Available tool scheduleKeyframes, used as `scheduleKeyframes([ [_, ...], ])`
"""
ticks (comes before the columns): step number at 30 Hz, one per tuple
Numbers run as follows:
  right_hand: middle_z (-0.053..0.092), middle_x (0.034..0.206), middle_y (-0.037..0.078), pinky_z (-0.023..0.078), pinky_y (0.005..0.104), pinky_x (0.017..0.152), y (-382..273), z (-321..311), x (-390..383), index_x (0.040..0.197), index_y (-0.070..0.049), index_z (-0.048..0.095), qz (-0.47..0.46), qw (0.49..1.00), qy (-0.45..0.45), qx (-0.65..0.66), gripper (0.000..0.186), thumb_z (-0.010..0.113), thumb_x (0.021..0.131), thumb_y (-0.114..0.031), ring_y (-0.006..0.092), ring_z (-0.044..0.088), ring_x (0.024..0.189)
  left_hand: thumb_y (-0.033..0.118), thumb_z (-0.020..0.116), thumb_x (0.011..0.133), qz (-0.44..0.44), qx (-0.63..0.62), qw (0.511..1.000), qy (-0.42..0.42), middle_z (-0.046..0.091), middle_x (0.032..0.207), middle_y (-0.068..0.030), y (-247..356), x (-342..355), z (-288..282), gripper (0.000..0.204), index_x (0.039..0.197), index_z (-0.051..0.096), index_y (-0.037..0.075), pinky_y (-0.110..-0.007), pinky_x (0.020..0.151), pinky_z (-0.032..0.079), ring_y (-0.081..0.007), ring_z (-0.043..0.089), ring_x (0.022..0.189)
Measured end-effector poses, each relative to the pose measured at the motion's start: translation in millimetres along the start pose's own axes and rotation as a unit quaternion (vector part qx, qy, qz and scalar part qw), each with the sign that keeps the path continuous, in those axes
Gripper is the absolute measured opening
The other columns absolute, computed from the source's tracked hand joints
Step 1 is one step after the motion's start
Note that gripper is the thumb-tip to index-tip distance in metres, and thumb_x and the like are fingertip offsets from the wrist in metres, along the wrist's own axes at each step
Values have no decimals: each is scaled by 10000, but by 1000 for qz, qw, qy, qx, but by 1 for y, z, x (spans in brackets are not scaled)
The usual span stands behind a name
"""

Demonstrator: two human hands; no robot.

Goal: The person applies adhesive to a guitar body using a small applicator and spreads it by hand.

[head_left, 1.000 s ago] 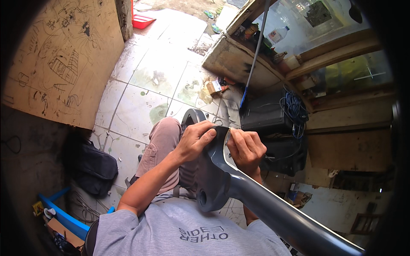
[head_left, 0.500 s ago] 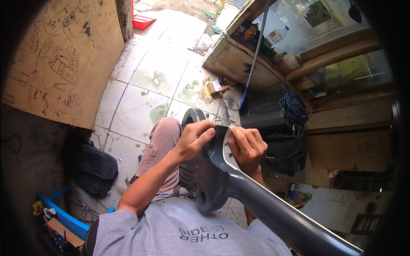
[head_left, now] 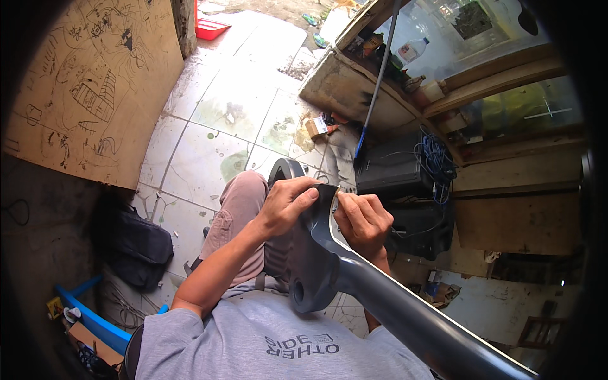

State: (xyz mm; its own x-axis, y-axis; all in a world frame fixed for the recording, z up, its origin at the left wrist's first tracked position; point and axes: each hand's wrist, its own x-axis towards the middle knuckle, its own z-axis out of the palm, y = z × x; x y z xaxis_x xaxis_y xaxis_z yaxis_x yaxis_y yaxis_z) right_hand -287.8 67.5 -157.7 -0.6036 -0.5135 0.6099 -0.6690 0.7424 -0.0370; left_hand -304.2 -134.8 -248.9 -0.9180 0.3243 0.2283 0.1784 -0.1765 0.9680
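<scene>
White tiled floor [head_left: 206,149], stained and cracked, is stretching from the seated person's legs toward a bright doorway. A wooden board [head_left: 95,82] covered in line drawings is standing at the left; a wooden window frame [head_left: 494,87] is filling the upper right. A long, dark moulded piece [head_left: 380,282] is lying diagonally in front of the person's grey shirt [head_left: 253,348], its wide end rising between the hands and its tube running to the lower right. Black cases [head_left: 389,168] are sitting beyond it, with blue cable [head_left: 437,164] tangling over them. A black bag [head_left: 136,247] is resting on the floor at the left. The left hand [head_left: 286,206] is gripping the piece's upper end, fingers together, thumb pressing. The right hand [head_left: 364,218] is bunching its fingers, pinching the pale edging [head_left: 331,228] there; the fingertips are partly hidden. A small carton [head_left: 315,126] is lying on the tiles ahead.
</scene>
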Motion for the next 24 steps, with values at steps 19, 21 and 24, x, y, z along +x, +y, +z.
scheduleKeyframes([
  [19,741,877,22,540,314,590,1,0,2,1038,-58,782,2,1000,-3,14,285,820,758,-27,187,663,697,324,549,1009,43,-37,998,26,730,1003,-231,-3,1,1,460,1172,706,-77,-377,863,531,-311,718,932],
  [21,740,876,20,539,314,588,0,-2,1,1032,-57,781,3,1000,-8,15,284,819,753,-28,184,664,697,324,551,1008,37,-36,998,23,729,1002,-229,-3,1,2,459,1173,706,-75,-375,862,531,-309,718,930],
  [24,741,873,19,539,313,587,0,-4,0,1020,-56,779,1,1000,-16,18,280,818,745,-27,184,667,697,324,553,1007,33,-34,999,21,729,1003,-223,-3,0,2,458,1175,706,-73,-373,864,532,-302,717,930],
])
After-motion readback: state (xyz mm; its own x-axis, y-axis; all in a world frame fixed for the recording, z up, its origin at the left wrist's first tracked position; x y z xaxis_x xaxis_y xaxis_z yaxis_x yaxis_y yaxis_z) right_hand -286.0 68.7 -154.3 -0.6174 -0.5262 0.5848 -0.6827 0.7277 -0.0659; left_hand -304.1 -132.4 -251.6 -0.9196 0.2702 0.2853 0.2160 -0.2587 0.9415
